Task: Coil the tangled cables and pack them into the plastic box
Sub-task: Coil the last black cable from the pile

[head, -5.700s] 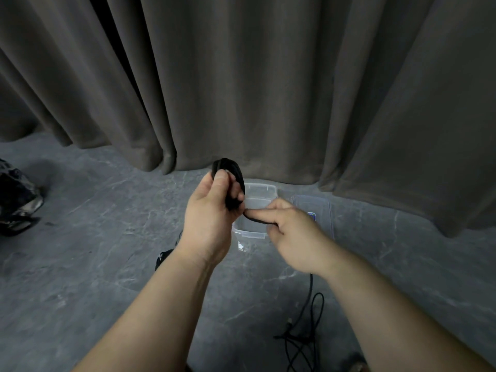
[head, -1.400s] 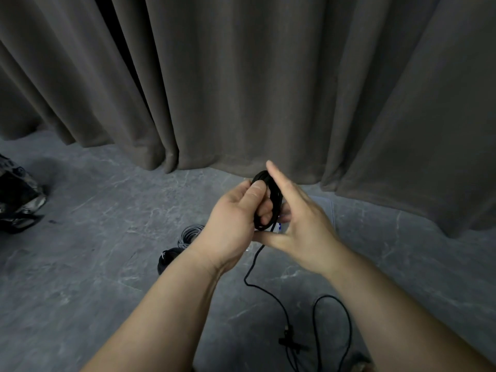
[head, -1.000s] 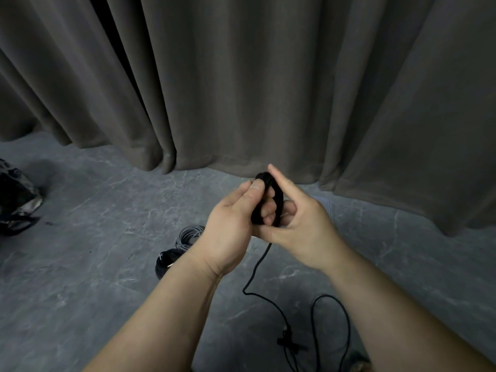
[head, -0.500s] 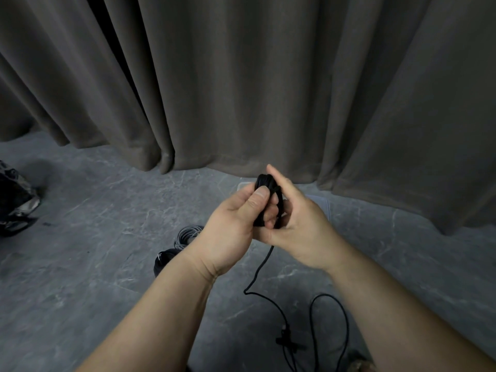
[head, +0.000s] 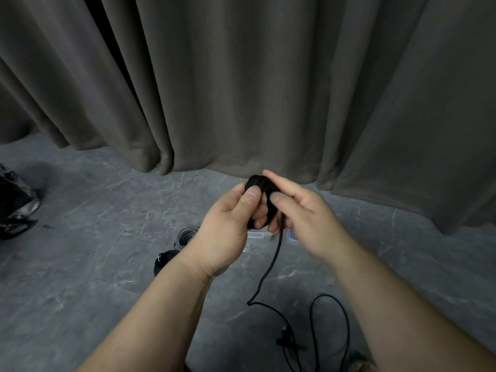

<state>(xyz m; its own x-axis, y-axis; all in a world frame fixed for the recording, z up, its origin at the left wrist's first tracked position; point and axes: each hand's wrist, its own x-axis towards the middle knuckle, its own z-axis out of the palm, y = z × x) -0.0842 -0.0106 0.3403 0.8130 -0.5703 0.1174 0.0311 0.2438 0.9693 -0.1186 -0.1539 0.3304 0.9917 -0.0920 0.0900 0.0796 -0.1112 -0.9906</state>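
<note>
A: Head view. Up in the middle, a black cable coil (head: 261, 200), small and tight, held in the air.

B: Held how?

A: Gripped by the left hand (head: 228, 232), thumb pressed on the front of the loops, fingers curled round behind. Pinched too by the right hand (head: 303, 218) at 3 o'clock of the coil, thumb on the near side, first finger laid along the top.

B: And the rest of the cable?

A: Hanging down from the coil as a loose tail (head: 271, 267), toward 6 o'clock, then lying in big loops on the grey floor (head: 80, 277) between the two forearms. Something small and dark clipped on it low down; too blurry to tell more.

B: And the box?

A: Plastic box (head: 255, 234) on the floor right behind the hands, mostly hidden. Only a thin clear edge showing under the knuckles. Clear lid (head: 292, 236) just beside it at 3 o'clock, with a bit of blue on it.

B: More cables?

A: Yes. Grey coil (head: 185, 234) on the floor at 9 o'clock of the left wrist. Black coil (head: 163, 260) just beside it at 7 o'clock, partly behind the forearm.

B: Around that?

A: Dark curtain (head: 241, 76) hanging along the back. Dark bag (head: 16, 202) far off at 9 o'clock.
</note>
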